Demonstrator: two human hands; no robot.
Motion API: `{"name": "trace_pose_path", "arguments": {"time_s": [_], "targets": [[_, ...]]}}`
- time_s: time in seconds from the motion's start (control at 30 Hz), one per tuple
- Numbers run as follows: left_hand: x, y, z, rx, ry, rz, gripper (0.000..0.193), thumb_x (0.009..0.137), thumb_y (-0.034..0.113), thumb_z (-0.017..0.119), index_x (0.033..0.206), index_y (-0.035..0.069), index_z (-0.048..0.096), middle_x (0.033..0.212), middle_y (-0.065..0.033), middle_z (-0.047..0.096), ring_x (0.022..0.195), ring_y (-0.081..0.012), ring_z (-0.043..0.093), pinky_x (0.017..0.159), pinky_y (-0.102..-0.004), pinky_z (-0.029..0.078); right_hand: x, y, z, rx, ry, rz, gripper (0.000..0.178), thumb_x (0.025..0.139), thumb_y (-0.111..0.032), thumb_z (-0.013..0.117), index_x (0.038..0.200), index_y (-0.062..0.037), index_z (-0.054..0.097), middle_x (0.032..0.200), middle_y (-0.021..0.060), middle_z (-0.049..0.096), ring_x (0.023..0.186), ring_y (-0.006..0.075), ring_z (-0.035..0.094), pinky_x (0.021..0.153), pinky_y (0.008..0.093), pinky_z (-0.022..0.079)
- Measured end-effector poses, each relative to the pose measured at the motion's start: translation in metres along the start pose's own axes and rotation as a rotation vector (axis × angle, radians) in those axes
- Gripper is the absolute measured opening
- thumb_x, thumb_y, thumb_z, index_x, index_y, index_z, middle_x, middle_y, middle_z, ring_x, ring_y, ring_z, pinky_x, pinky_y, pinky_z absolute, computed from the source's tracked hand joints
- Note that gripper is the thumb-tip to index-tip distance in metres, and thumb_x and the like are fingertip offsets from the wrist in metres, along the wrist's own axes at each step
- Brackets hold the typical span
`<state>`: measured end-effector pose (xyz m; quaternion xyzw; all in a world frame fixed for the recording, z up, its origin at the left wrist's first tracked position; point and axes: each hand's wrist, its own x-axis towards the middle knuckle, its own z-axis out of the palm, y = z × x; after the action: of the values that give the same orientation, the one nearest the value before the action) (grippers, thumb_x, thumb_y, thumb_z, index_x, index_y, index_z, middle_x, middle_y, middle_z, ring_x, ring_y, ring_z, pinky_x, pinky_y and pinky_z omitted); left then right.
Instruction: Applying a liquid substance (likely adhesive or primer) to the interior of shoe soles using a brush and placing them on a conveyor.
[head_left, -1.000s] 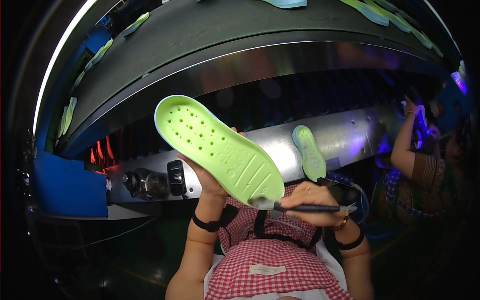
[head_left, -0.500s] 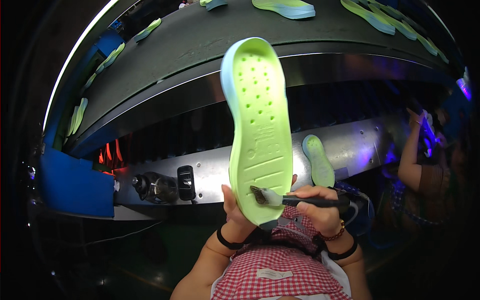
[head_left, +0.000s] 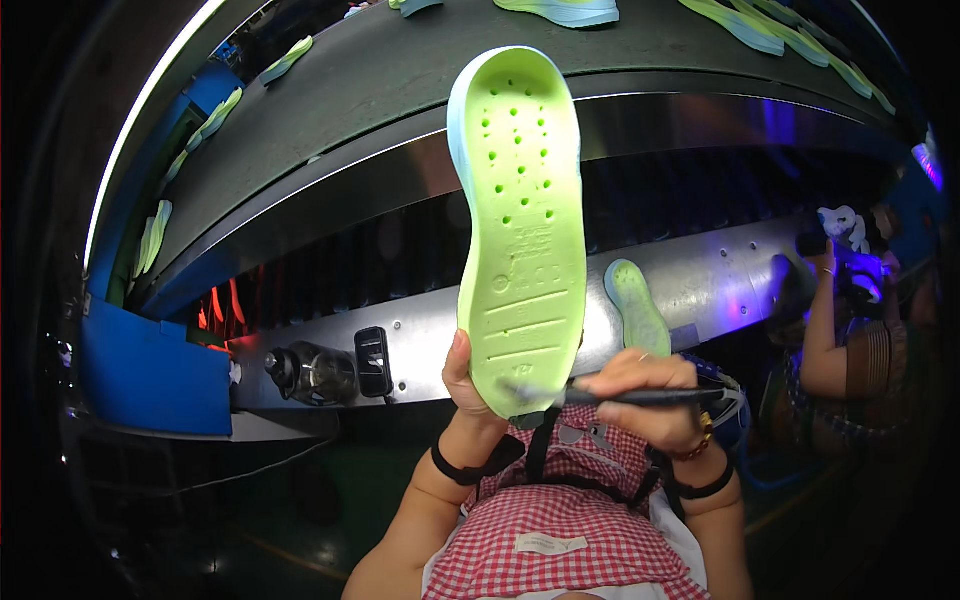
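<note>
A lime-green shoe sole (head_left: 525, 270) with a pale blue rim stands nearly upright before me, its hollow, dotted inner face toward me. Gripping it low on its left edge is my left hand (head_left: 470, 385), thumb at the side and the other fingers hidden behind. My right hand (head_left: 650, 400) is closed round the dark handle of a brush (head_left: 640, 396). Blurred by motion, the bristles lie against the sole's lower end. Behind my right hand, another green sole (head_left: 638, 310) rests on the metal ledge.
Beyond the metal ledge (head_left: 425, 350) runs a dark conveyor belt (head_left: 390, 90) carrying several soles. A dark glass bottle (head_left: 312, 372) and a black rectangular holder (head_left: 373, 362) stand on the ledge at left. At right, another person's arm (head_left: 825, 320) reaches into purple light.
The held sole has risen slightly and sits a bit farther from me. My right hand has swept the brush lower, to the sole's near end. At right, the other person's hands have moved.
</note>
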<state>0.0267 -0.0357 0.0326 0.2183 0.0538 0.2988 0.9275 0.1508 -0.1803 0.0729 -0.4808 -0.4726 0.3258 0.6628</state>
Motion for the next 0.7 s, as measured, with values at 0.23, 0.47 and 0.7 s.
{"name": "trace_pose_path", "arguments": {"time_s": [0.23, 0.47, 0.7], "targets": [[0.008, 0.007, -0.008, -0.099, -0.136, -0.006, 0.062, 0.085, 0.043, 0.041, 0.128, -0.001, 0.034, 0.121, -0.0207, 0.047, 0.105, -0.0333, 0.052, 0.088, -0.0432, 0.045, 0.004, -0.006, -0.005, -0.258, -0.191, -0.09, 0.023, 0.065, -0.002, 0.07, 0.088, -0.0035, 0.066, 0.083, 0.0078, 0.066, 0.073, 0.0188, 0.061, 0.066, 0.0273, 0.049], [0.012, 0.016, -0.017, -0.156, -0.104, -0.3, 0.052, 0.089, 0.035, 0.034, 0.126, -0.002, 0.036, 0.121, -0.0217, 0.047, 0.103, -0.0325, 0.054, 0.089, -0.0433, 0.044, 0.001, -0.011, -0.01, -0.203, -0.231, -0.108, 0.018, 0.067, 0.0, 0.069, 0.084, -0.0017, 0.065, 0.087, 0.0135, 0.065, 0.081, 0.0234, 0.064, 0.071, 0.0303, 0.052], [0.014, 0.021, -0.008, 0.025, 0.018, -0.712, 0.046, 0.087, 0.027, 0.045, 0.121, -0.004, 0.041, 0.111, -0.0191, 0.054, 0.095, -0.0246, 0.058, 0.083, -0.0351, 0.048, 0.006, -0.019, -0.031, -0.45, -0.593, -0.048, 0.018, 0.073, -0.007, 0.062, 0.091, -0.0077, 0.065, 0.095, 0.0071, 0.065, 0.078, 0.0199, 0.064, 0.067, 0.0267, 0.05]]}}
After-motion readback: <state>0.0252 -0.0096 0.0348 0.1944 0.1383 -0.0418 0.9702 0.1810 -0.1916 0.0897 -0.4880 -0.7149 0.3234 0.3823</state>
